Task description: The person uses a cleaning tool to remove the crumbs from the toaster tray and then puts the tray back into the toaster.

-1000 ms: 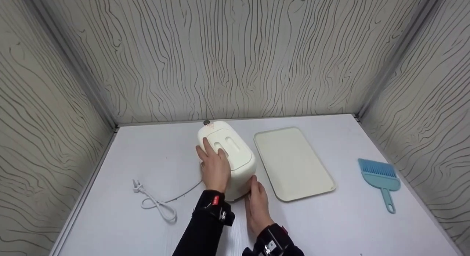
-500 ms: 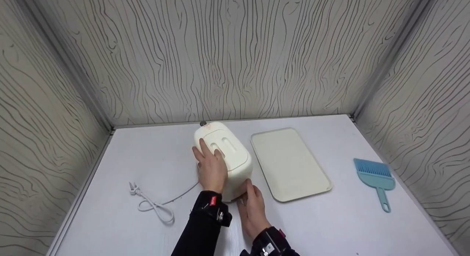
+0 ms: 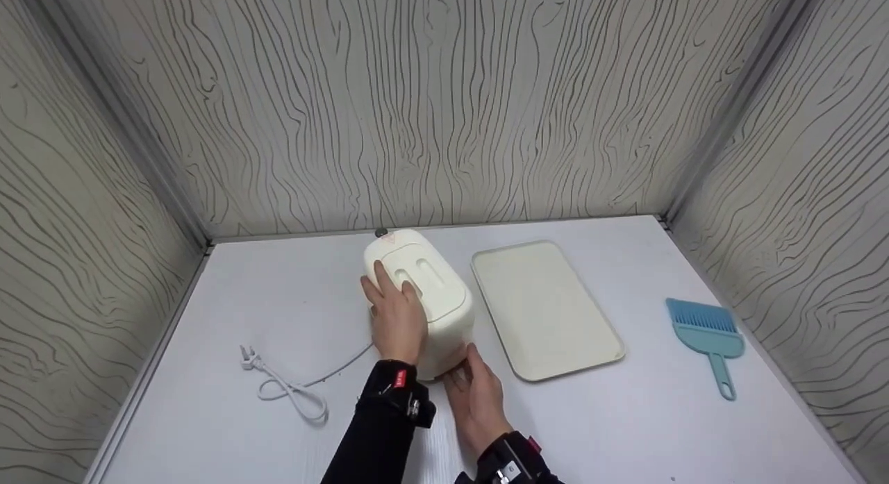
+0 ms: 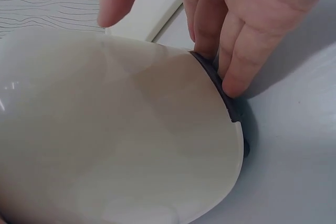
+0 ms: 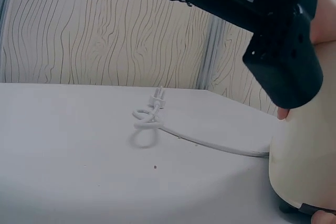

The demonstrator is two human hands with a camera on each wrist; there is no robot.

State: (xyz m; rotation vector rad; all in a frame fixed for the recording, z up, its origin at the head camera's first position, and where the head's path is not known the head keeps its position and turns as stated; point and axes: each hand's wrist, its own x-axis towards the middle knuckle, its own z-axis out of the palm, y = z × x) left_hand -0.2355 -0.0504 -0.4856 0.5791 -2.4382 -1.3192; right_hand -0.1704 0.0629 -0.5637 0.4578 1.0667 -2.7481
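A cream toaster point(image 3: 444, 310) with two long recesses in its top stands angled on the white table. My left hand point(image 3: 397, 321) lies over the toaster's top left edge, fingers spread onto the top, steadying it; one fingertip shows on its side in the right wrist view. At the near lower end, my right hand point(image 3: 479, 401) reaches to the base. The left wrist view shows the fingertips point(image 4: 237, 83) touching a dark strip point(image 4: 216, 82) along the toaster's bottom edge, with the thumb point(image 4: 118, 3) apart from them. A white cord point(image 3: 347, 366) runs left from the toaster.
The cord ends in a loop and a plug point(image 3: 248, 359) on the table's left. A cream tray point(image 3: 549, 317) lies just right of the toaster. Farther right is a blue brush point(image 3: 708, 331). Wood-patterned panels point(image 3: 430, 109) border the table at the back and sides.
My right hand has turned, and its fingers have slid a little left under the toaster's near end. My left hand stays on the toaster. The whole view has shifted slightly.
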